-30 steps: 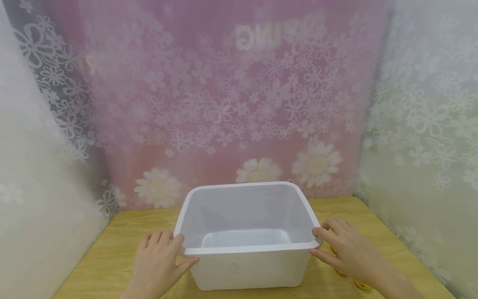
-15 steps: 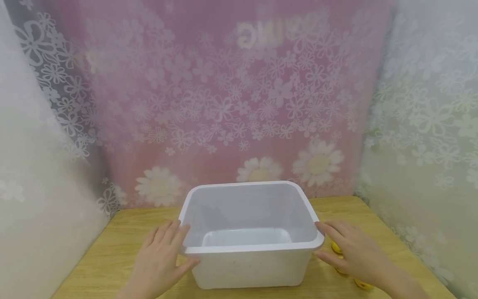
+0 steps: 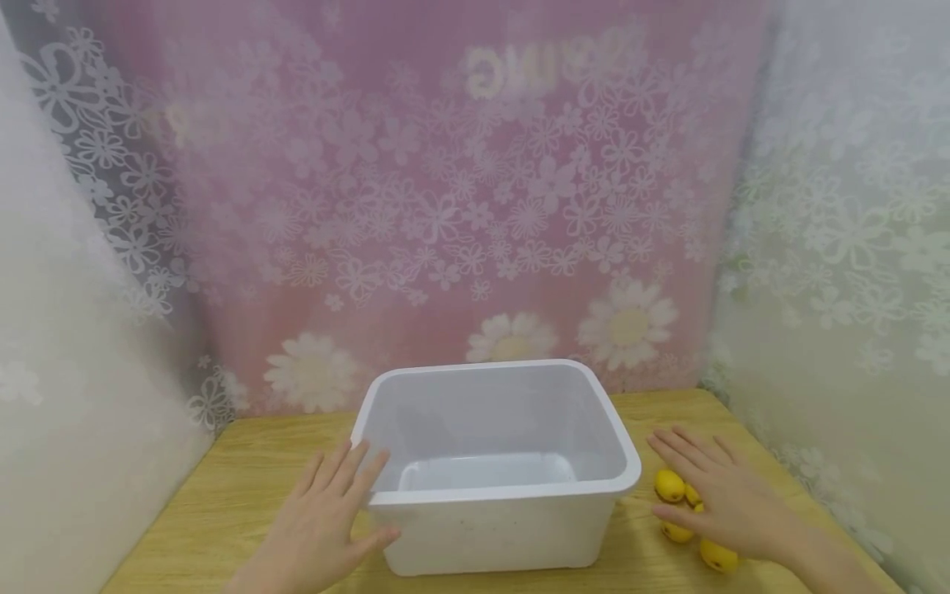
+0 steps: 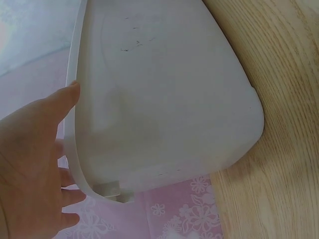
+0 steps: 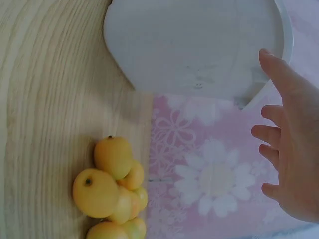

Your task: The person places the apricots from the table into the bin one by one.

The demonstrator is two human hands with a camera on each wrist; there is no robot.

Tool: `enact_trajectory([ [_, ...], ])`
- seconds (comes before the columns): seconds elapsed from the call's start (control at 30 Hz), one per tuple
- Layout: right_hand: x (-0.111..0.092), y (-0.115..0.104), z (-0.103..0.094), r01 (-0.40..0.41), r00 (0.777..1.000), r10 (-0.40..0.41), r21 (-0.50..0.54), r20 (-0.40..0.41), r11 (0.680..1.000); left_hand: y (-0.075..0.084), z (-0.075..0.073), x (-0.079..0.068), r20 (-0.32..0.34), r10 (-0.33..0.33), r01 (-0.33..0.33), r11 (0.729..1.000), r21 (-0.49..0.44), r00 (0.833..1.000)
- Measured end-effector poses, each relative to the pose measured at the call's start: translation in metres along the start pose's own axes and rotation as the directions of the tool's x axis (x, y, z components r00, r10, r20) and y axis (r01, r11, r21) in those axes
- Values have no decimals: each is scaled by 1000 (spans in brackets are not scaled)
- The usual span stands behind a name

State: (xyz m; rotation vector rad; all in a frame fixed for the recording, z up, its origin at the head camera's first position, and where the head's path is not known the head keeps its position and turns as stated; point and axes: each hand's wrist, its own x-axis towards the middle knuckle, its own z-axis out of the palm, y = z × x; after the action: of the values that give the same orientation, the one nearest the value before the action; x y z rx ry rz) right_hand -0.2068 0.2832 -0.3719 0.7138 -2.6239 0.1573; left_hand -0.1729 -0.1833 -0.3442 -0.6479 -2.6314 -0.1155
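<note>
A white rectangular plastic tub (image 3: 497,535) stands upright on the wooden table, and no contents show on its visible floor. At its near left corner is my left hand (image 3: 315,524), fingers spread and straight over the rim. The left wrist view shows that hand's thumb by the tub's rim (image 4: 72,114); whether it touches is hard to tell. My right hand (image 3: 735,503) hovers to the right of the tub, apart from it, with fingers extended. Beneath and beside it lie several round yellow fruits (image 3: 670,485), partly hidden by the hand. Dark stem ends show on the fruits (image 5: 95,193) in the right wrist view.
The light wooden table (image 3: 282,441) reaches back to a pink flowered curtain (image 3: 445,206). Pale flowered sheets flank it, a left sheet (image 3: 89,396) and a right sheet (image 3: 839,330).
Both hands have loosened from the tub's rim and straightened their fingers. The right hand has moved away to the right, so more of the yellow fruits show. The tub has stayed nearly in place.
</note>
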Motion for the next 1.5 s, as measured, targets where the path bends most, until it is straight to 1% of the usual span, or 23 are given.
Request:
enact_trajectory([
  [0.17, -5, 13, 5, -33, 999, 32, 4, 24, 999, -1, 0, -1, 29, 13, -13, 1000, 1, 999],
  [0.3, -7, 24, 8, -65, 996, 65, -1, 57, 998, -2, 0, -2, 56, 16, -16, 1000, 6, 998],
  [0.4, -8, 32, 11, -90, 992, 91, -9, 82, 996, -2, 0, -3, 59, 17, -18, 1000, 13, 998],
  [0.63, -12, 54, 17, -137, 985, 136, -1, 108, 991, -3, 1, -3, 44, 33, -34, 999, 18, 999],
  [0.87, -16, 68, 24, -174, 977, 172, 2, 129, 985, -5, 4, -6, -2, 52, -52, 998, 36, 999],
  [1.03, -16, 79, 30, -178, 976, 183, -54, 114, 983, -5, 3, -8, -14, 38, -37, 999, 35, 999],
  [1.13, -16, 88, 34, -187, 975, 196, -92, 100, 978, -4, 1, -9, -26, 42, -41, 998, 52, 999],
  [1.33, -16, 107, 43, -253, 957, 263, -91, 122, 963, -3, 1, -10, -47, 64, -60, 995, 79, 997],
  [1.5, -17, 118, 48, -280, 949, 289, -85, 127, 956, -3, 1, -9, -51, 77, -72, 994, 85, 996],
])
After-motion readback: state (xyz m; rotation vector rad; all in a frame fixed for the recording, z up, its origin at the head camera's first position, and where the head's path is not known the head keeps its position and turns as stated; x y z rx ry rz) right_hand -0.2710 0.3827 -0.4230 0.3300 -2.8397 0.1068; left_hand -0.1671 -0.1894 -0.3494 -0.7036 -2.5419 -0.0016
